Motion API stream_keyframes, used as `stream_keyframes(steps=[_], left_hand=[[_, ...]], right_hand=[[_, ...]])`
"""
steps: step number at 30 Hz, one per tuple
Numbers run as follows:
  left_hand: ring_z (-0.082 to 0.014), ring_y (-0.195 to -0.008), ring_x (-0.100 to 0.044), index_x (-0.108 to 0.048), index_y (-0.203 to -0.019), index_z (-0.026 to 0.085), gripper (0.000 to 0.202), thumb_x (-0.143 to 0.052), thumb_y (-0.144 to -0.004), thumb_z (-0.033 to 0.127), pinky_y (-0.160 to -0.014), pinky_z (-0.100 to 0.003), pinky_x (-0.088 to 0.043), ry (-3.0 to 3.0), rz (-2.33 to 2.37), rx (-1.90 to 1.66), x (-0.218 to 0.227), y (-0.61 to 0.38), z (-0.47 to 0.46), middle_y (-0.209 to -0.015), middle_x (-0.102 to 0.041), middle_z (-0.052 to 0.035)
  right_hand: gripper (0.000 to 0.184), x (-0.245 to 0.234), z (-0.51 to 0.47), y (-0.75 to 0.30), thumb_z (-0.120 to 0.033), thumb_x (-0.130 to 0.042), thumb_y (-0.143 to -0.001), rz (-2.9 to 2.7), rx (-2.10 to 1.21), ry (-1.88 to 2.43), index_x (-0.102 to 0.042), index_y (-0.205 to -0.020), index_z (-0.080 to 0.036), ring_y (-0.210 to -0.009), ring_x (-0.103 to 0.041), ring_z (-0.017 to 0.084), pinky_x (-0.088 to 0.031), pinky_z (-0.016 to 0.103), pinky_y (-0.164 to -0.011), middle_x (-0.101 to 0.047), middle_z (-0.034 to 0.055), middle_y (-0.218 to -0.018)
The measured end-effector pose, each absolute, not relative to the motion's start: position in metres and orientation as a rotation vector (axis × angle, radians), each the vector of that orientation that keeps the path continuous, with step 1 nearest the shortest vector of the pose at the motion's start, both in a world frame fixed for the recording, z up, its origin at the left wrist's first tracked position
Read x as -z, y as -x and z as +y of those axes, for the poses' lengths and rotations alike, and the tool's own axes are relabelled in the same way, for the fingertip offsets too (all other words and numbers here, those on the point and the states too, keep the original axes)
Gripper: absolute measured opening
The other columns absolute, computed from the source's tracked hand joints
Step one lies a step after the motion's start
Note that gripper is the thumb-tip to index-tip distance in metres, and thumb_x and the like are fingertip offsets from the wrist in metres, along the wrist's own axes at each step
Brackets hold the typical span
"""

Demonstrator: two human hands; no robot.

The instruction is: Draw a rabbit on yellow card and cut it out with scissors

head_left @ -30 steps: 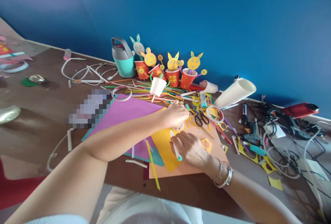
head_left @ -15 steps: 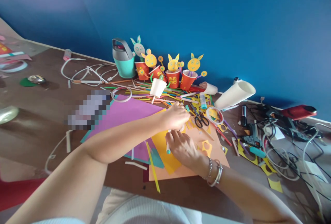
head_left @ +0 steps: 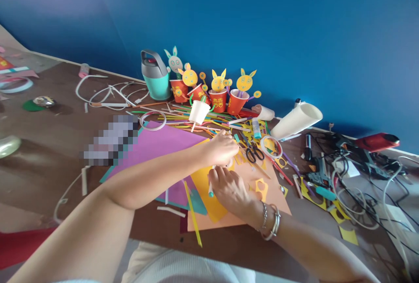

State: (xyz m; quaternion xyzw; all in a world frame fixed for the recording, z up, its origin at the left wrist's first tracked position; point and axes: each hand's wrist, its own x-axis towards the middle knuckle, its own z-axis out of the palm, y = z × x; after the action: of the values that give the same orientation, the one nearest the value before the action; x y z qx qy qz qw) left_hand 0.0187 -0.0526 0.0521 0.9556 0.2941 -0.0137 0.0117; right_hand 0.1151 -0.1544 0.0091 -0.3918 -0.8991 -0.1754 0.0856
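Fingers of the right hand clamp a mostly hidden marker; I cannot tell the grip of the left hand.

The marker is showing white with a teal end. The purple sheet, golden-yellow sheet and peach sheet are colouring the dark brown bench. Red cups are bearing yellow characters; another cup is showing white. The flask is pairing turquoise with grey; the wall is showing deep blue.
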Motion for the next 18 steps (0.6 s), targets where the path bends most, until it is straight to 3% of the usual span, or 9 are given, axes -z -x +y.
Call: stream_keyframes(steps=[13,18], left_hand=[[-0.028,-0.086,-0.061,-0.068,-0.068,0.015,0.004,-0.065,-0.065,0.013,-0.078,-0.039,-0.036,-2.929,0.934,0.167,-0.06,-0.018,-0.053,-0.064,-0.066,-0.0101],[-0.0279,-0.089,-0.061,-0.068,-0.068,0.014,0.004,-0.068,-0.065,0.016,-0.08,-0.039,-0.036,-2.923,0.948,0.145,-0.058,-0.018,-0.053,-0.071,-0.068,-0.0112]], right_hand=[[0.008,-0.002,-0.154,-0.139,-0.013,-0.046,-0.091,-2.686,0.256,1.1,-0.047,-0.086,-0.019,-0.058,-0.052,0.014,-0.028,0.03,-0.048,-0.057,0.0013,-0.072],[0.012,-0.005,-0.153,-0.148,-0.015,-0.041,-0.093,-2.613,0.148,1.038,-0.049,-0.083,-0.018,-0.055,-0.052,0.014,-0.028,0.029,-0.048,-0.056,0.0003,-0.068]])
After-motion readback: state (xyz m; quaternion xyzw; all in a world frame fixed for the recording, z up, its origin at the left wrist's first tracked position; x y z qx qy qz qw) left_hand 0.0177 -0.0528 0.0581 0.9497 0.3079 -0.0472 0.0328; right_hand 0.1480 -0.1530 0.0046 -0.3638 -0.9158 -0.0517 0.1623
